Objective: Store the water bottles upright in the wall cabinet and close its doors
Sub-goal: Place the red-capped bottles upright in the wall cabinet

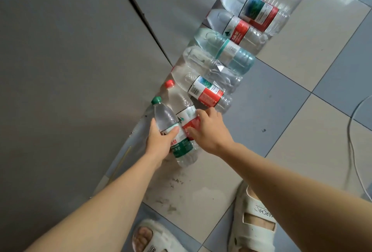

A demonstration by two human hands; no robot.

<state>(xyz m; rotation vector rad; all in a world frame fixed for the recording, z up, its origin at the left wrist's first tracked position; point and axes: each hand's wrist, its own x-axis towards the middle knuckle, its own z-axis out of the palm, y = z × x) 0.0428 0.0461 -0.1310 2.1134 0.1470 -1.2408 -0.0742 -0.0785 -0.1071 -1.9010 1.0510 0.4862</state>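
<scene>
Several clear water bottles lie in a row on the tiled floor along the foot of a grey cabinet [70,60], whose doors are closed. My left hand [161,141] grips the nearest one, a green-capped bottle [165,115], around its middle. My right hand [209,129] curls over the red-capped bottle [181,100] beside it, at its red and white label. Further along lie a red-labelled bottle [209,94], a clear bottle without a label [217,74], a teal-tinted bottle [231,53], another red-labelled bottle [239,32] and a large bottle [265,4].
The dark gap [141,18] between the two cabinet doors runs diagonally up the left. My feet in pale sandals [253,221] stand on the tiles at the bottom. A thin white cable [354,151] loops along the right edge. Dirt marks the tile in front of me.
</scene>
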